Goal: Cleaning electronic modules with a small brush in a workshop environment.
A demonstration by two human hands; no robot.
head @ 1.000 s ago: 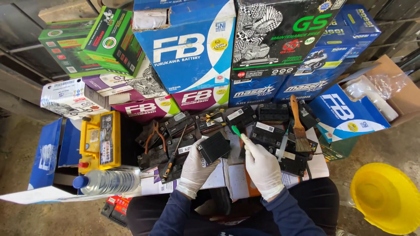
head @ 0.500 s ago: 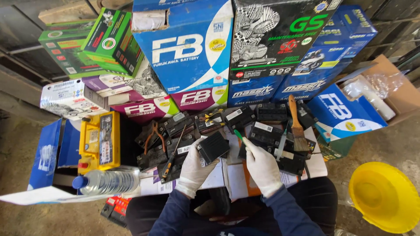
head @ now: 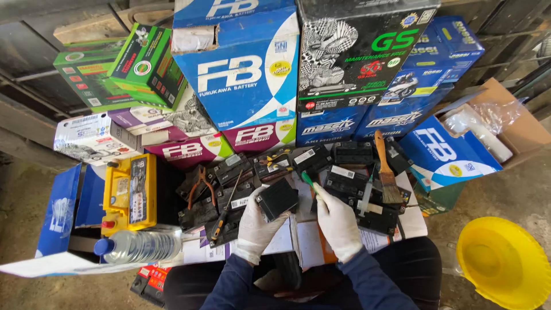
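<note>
Centrally, left hand (head: pixel 252 225) holds black battery (head: pixel 277 198); blue carton (head: pixel 241 69) behind.

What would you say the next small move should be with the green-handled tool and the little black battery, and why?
Probably bring the tip of the green-handled tool down to the top of the small black battery. The left hand holds that battery tilted up off the pile in a firm grip, while the right hand holds the tool just beside it, apparently not touching it yet.
</note>
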